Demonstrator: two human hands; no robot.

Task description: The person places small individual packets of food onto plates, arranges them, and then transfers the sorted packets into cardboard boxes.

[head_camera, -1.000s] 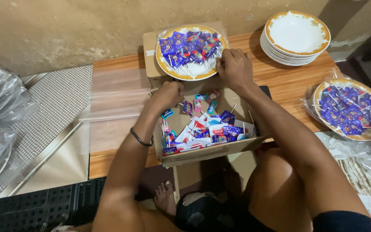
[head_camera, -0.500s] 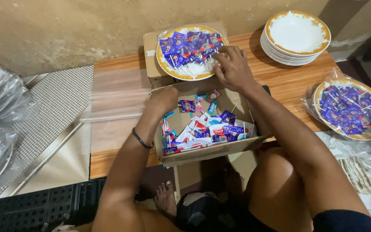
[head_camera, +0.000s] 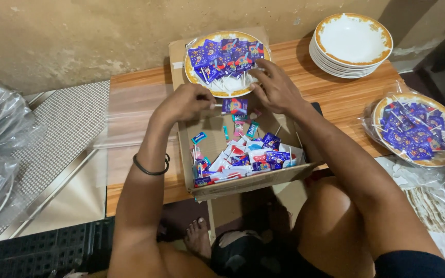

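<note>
Rough plaster wall behind, low wooden table (head_camera: 336, 98) in front, and the person sits right up against it with an open cardboard box (head_camera: 243, 180) wedged between the knees, close enough that neither arm has to stretch.

Left hand (head_camera: 189, 103) is pinched shut on the white stick of a purple-wrapped lollipop (head_camera: 234, 106), holding it level above the far end of the box, wrapper leading towards the filled plate (head_camera: 227, 62). Gripping by the stick keeps the wrapped head free to slot in among the others.

Right hand (head_camera: 274, 90) sits at the near rim of that plate, fingers spread and curled down onto the white sticks and the clear film there; whether it is actually pinching anything, I cannot tell. It looks like a steadying touch on the pile.

That plate rests on a second, closed carton (head_camera: 178, 62) against the wall, which lifts it level with the hands. Its lollipops lie fanned, purple heads to the far side, sticks towards the person.

Down in the box, loose sweets (head_camera: 248, 154) in purple, red and white wrappers heap against the near wall.

Off to the right, a finished plate (head_camera: 418, 128) sits wrapped in clear plastic, and a stack of empty gold-rimmed plates (head_camera: 351, 44) waits at the far corner.
</note>
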